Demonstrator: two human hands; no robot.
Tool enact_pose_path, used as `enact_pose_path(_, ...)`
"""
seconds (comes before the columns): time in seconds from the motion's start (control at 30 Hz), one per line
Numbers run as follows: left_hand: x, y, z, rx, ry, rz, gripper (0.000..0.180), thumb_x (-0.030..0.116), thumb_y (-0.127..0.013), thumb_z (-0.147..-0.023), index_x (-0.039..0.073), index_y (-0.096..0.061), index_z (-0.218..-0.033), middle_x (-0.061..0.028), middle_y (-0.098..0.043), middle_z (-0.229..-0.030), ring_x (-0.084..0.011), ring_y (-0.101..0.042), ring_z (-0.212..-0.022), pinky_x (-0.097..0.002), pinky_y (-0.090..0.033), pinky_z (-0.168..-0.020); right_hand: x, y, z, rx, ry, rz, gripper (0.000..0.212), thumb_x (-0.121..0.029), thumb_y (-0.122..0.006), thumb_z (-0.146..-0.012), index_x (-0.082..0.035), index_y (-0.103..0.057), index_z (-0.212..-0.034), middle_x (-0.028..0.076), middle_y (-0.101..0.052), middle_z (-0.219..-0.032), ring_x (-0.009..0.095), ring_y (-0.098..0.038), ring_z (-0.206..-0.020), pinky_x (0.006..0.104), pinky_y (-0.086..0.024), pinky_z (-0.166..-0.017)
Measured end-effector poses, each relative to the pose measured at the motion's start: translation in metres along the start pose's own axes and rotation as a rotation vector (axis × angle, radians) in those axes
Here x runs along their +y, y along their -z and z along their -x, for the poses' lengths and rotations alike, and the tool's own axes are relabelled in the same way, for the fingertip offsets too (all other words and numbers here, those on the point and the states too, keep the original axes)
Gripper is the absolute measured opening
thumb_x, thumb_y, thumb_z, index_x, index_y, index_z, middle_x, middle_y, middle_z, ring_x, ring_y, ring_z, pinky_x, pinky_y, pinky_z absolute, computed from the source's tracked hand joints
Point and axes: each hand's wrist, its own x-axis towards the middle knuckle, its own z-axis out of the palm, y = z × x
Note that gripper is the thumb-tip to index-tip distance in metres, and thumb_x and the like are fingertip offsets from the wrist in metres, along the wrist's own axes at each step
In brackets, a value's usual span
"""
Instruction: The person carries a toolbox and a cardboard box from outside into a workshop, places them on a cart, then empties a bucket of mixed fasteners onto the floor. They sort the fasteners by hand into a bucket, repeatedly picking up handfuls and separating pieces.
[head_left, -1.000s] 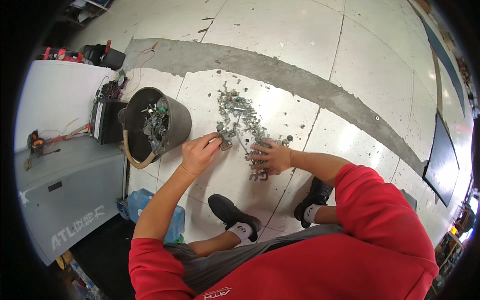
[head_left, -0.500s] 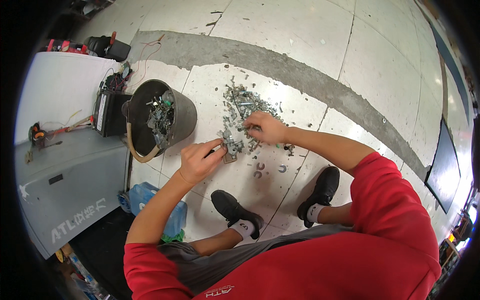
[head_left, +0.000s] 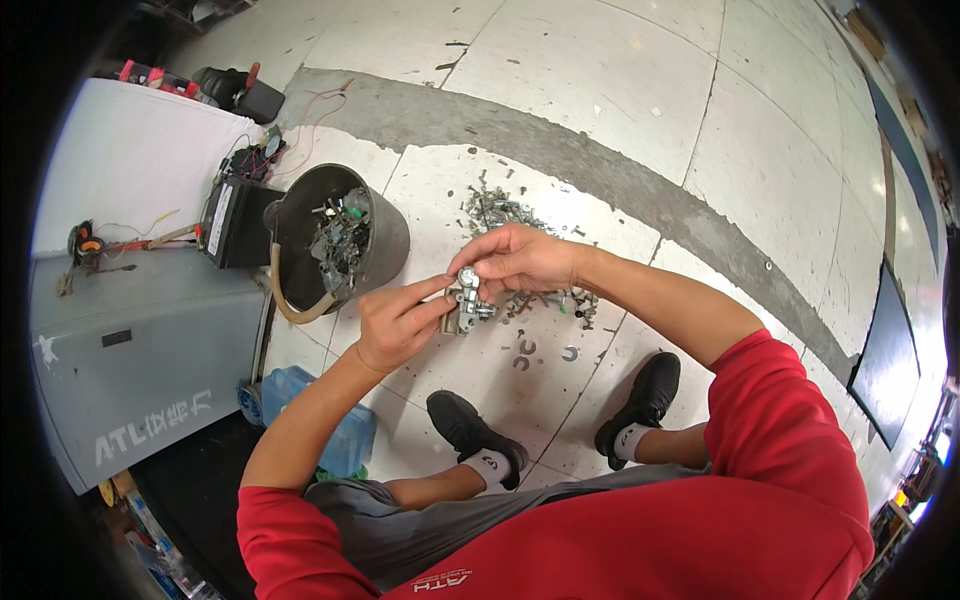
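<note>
My left hand [head_left: 392,325] is closed on a small silvery metal assembly [head_left: 467,303], with a brownish block-like piece on its near side. From the right, my right hand [head_left: 535,262] reaches to the upper end of the same assembly, thumb and fingers pinched there around a round shiny piece. My fingers hide part of the assembly. Below and beyond both hands lies a loose heap of bolts, nuts and screws [head_left: 500,208], partly covered by my right hand. Several C-shaped metal shims [head_left: 523,348] lie on the floor nearer my feet.
A tilted dark bucket [head_left: 393,240] holding mixed metal bits stands at the left. Beside it are a black battery [head_left: 222,222] and a grey cabinet [head_left: 150,350]. A blue plastic container [head_left: 345,430] sits by my left leg. My black shoes [head_left: 462,425] flank the near floor.
My right hand has left the heap of fasteners and come over to the metal assembly in my left hand. The view has shifted slightly.
</note>
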Motion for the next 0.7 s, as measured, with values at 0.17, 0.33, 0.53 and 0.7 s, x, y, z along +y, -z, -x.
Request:
enact_pose_path(0.17, 0.019, 0.0, 0.023, 0.089, 0.334, 0.256, 0.029, -0.006, -0.075, -0.079, 0.0, -0.068, -0.106, -0.0127, -0.076, -0.1, -0.0188, -0.071, -0.072, -0.0281, -0.052, -0.058, 0.013, -0.015, -0.001, -0.017, 0.076, -0.044, 0.027, -0.01, -0.064, -0.101, 0.003, -0.064, -0.124, 0.007, -0.069, -0.104, 0.015, -0.067, -0.087, 0.0328, -0.058, -0.081)
enact_pose_path(0.33, 0.048, 0.005, 0.023, 0.119, 0.807, 0.413, 0.023, 0.012, -0.074, -0.093, 0.0, -0.068, -0.111, -0.0059, -0.075, -0.092, -0.0071, -0.06, -0.064, -0.0257, -0.046, -0.054, 0.017, -0.029, 0.005, 0.08, 0.07, -0.049, 0.025, -0.018, -0.063, -0.103, 0.003, -0.066, -0.115, 0.006, -0.067, -0.09, 0.014, -0.066, -0.077, 0.0302, -0.056, -0.069)
enact_pose_path(0.53, 0.068, 0.014, -0.008, 0.145, 1.083, 0.752, 0.023, 0.014, -0.066, -0.099, 0.0, -0.067, -0.118, -0.0107, -0.077, -0.104, 0.0001, -0.049, -0.056, -0.0175, -0.038, -0.047, 0.011, -0.042, 0.017, 0.139, -0.049, -0.106, 0.036, -0.03, -0.056, -0.106, 0.004, -0.068, -0.109, 0.003, -0.065, -0.077, 0.013, -0.063, -0.064, 0.0261, -0.051, -0.056)
enact_pose_path(0.7, 0.078, 0.018, -0.014, 0.167, 1.116, 0.816, 0.025, 0.016, -0.067, -0.099, 0.0, -0.067, -0.118, -0.011, -0.077, -0.101, 0.0005, -0.047, -0.053, -0.0178, -0.036, -0.045, 0.013, -0.053, 0.024, 0.156, -0.089, -0.128, 0.044, -0.036, -0.05, -0.109, 0.004, -0.068, -0.107, 0.003, -0.065, -0.077, 0.013, -0.063, -0.062, 0.0257, -0.05, -0.053)
